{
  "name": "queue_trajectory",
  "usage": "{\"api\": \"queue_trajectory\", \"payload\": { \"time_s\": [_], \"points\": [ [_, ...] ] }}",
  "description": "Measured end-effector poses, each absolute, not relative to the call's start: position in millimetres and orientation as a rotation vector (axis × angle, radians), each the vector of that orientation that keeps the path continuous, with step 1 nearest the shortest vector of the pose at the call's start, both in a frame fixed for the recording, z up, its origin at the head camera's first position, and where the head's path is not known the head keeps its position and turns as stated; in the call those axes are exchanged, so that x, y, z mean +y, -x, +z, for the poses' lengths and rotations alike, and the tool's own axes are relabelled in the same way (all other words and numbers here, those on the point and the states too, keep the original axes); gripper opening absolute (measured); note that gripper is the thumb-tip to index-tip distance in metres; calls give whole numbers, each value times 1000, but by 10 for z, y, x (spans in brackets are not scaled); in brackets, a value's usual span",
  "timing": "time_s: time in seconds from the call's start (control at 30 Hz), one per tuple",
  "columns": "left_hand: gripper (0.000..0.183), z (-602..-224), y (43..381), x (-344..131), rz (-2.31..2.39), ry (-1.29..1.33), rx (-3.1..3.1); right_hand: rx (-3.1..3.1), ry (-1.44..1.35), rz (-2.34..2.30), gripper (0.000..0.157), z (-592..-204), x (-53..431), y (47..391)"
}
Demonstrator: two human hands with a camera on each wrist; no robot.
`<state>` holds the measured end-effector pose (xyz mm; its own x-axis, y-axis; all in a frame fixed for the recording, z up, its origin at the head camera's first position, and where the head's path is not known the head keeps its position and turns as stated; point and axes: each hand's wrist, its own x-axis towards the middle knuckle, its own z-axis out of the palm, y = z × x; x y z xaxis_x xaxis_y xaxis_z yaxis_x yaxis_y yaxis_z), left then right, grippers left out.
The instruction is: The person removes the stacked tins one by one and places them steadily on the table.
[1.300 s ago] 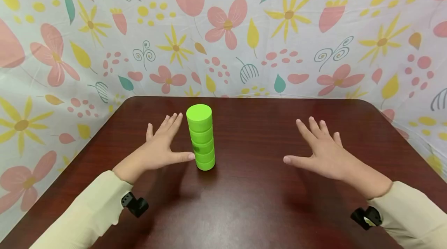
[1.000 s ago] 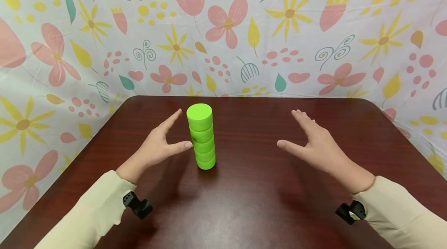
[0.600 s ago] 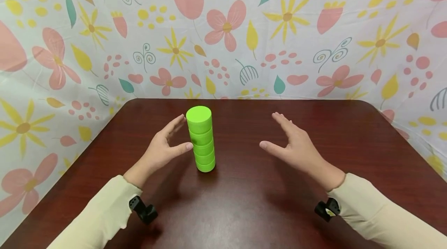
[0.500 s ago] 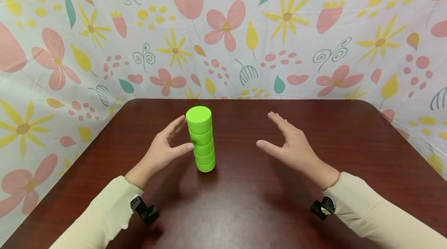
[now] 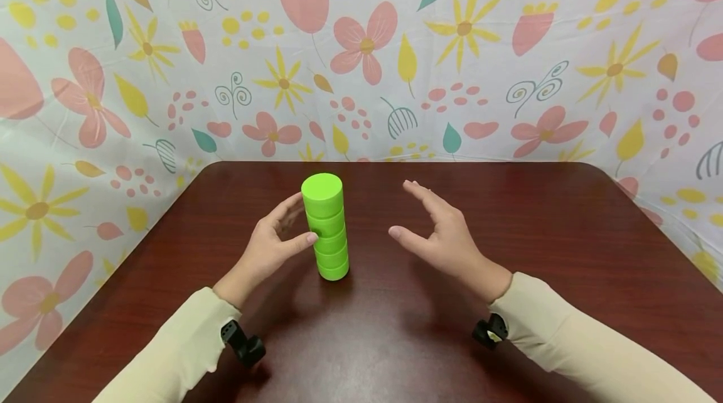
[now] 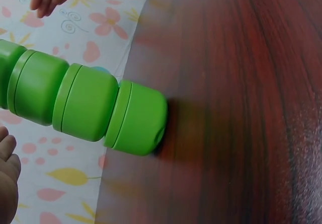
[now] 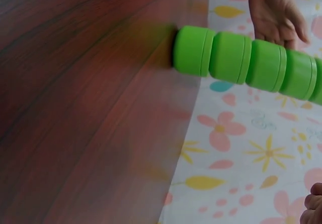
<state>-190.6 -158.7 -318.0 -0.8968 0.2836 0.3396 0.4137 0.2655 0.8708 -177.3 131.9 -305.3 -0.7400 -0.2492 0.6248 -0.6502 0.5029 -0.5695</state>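
Upright stack of green cylinders [image 5: 330,236] on table [image 5: 361,340], insides hidden, left hand [image 5: 268,243] just beside, right hand [image 5: 449,236] apart, thumbs spread from fingers [image 5: 427,199].

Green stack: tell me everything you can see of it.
The green stack is a column of five short, round sections with grooves between them and a flat top. It looks like smooth plastic; the wrist views show seams near the sections' upper rims. It stands upright on the table, beside the left hand and apart from the right hand. The left thumb overlaps its edge in the head view, but I cannot tell if it touches.
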Motion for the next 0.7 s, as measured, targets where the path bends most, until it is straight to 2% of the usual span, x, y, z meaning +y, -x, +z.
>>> {"api": "queue_trajectory", "payload": {
  "time_s": [0.7],
  "points": [
    [63, -3329, 1924, -1464, -1778, 646, -2341, -2069, -897, 1258, 59, -3132, 930, 1875]
  ]
}}
